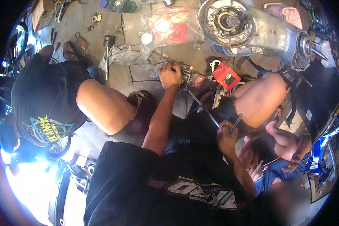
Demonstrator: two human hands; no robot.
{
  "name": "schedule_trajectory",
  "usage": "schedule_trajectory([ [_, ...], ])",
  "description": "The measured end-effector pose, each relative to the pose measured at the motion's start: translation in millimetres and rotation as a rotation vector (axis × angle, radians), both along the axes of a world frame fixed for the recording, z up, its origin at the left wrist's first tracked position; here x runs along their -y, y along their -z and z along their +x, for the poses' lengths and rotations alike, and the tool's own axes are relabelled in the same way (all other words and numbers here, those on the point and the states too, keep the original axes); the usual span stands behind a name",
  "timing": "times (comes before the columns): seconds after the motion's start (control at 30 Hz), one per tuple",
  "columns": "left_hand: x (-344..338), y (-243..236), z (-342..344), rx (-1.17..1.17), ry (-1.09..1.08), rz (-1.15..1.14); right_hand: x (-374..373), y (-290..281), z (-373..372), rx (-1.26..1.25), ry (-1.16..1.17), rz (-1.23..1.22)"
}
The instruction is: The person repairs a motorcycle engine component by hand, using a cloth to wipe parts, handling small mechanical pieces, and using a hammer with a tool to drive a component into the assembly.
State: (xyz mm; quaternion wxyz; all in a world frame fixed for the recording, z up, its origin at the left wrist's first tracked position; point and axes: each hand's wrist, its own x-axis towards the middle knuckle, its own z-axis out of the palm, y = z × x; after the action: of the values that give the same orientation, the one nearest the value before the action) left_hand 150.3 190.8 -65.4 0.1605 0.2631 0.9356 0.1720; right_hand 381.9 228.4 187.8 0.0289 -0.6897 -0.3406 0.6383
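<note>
T-handle tool (pixel 203 107) is held slantwise between the person's knees: far end at a small metal part (pixel 185 78) on the floor, near end in the right hand (pixel 226 135). Right fingers are clamped on it, with a short bar poking out past the fist, presumably gripped there for leverage and feel. Exact seating of the tip can't be told, too small

Left hand (pixel 170 76) is set right against the metal part, arm almost straight. Left fingers are curled together; fingertips are hidden, so whether the part is pinched or just pressed can't be told. Probably placed there so the part is braced against the tool

Part is sat near the edge of a grey rag (pixel 130 56), likely laid out as padding. Red box (pixel 226 76) and small packet (pixel 196 80) are placed just right of it, within easy reach, which suggests handy spares

Big metal casing (pixel 278 34) is parked farther out, beside a clear plastic bag (pixel 169 30), seemingly so elbow room is left. Rod with a dark round head (pixel 107 56) is laid left, apart from both hands
</note>
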Motion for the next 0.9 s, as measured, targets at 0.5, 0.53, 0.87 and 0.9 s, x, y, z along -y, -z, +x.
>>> schedule_trajectory([
  [0.5, -5, -11, 0, 0.045, -0.026, -0.098, 18, -8, 21, 0.077, -0.345, 0.324],
  [0.53, -4, -11, 1, 0.035, -0.031, -0.085, 14, -12, 12, 0.093, -0.371, 0.315],
  [0.87, 18, 4, -17, 0.154, 0.059, 0.026, 48, -9, 10, 0.205, -0.511, 0.37],
  [0.9, 10, -11, -12, 0.098, 0.152, 0.019, 55, -6, 8, 0.226, -0.488, 0.368],
])
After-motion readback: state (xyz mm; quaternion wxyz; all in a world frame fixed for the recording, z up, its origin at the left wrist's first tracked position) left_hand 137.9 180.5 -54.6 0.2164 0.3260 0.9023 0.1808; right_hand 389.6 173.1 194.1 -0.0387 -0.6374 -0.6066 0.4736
